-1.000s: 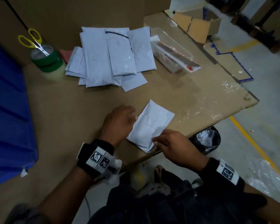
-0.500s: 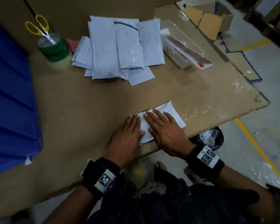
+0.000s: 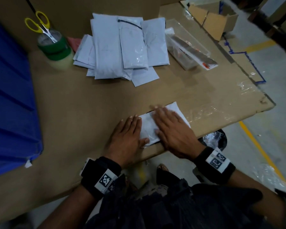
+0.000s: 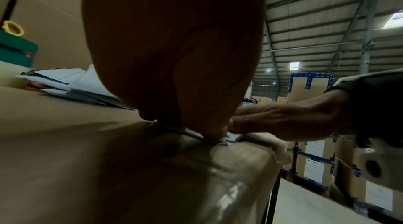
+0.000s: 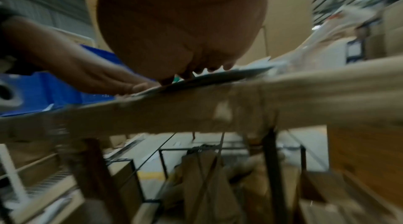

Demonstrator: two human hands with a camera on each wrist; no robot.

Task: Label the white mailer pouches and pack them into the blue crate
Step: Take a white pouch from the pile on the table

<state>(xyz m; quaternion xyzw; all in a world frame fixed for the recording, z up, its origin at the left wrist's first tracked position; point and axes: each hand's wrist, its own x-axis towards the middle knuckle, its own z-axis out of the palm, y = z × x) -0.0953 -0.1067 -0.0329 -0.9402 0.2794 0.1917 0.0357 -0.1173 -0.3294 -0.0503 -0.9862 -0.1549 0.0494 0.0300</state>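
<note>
Both hands lie flat with straight fingers on one white mailer pouch (image 3: pixel 148 128) near the front edge of the brown surface (image 3: pixel 76 113). Left hand (image 3: pixel 128 138) presses the pouch's left end, and right hand (image 3: pixel 172 129) presses its middle and right part; neither one grips it. It looks like they are rubbing a label down or smoothing the pouch, but the hands hide any label, so I cannot tell if one is stuck on. The pouch lies flat. Its long side runs from near the front edge up and to the right, away from the person. A pile of white pouches (image 3: pixel 122 47) waits at the back of the surface, well apart from the hands. The blue crate (image 3: pixel 8 96) sits on the left, and its inside does not show. So most of the job seems left: this pouch must go in the crate, then the pile.
</note>
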